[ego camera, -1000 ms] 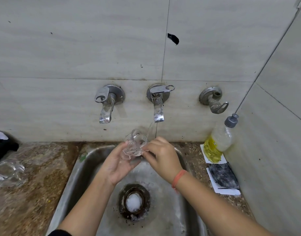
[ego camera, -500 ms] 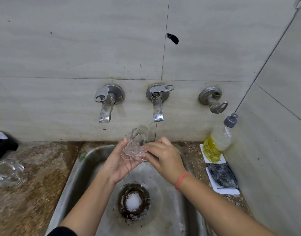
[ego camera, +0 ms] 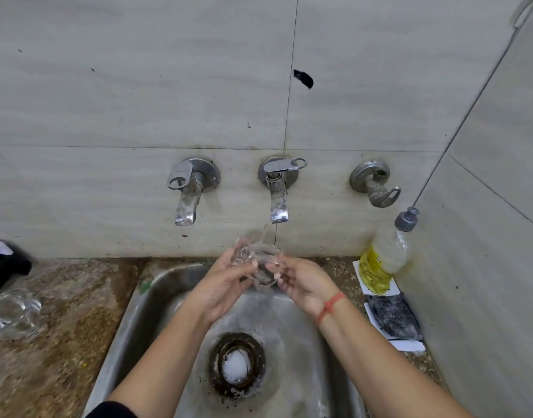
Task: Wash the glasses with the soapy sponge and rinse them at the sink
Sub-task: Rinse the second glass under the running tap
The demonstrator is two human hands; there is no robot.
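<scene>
Glass (ego camera: 257, 260) between both hands under running tap (ego camera: 277, 194)

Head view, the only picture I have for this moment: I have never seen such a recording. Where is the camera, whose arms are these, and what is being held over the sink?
There is no machine here. A person wears one wide-angle camera on the head, looking forward and down, so the two bare arms coming in from the bottom edge are the wearer's own. The left hand and the right hand together hold a clear glass under a thin stream of water from the middle tap, above the steel sink. On the stone counter at the left lies another glass. At the right are a bottle of yellow liquid and a dark pad on white paper.
</scene>
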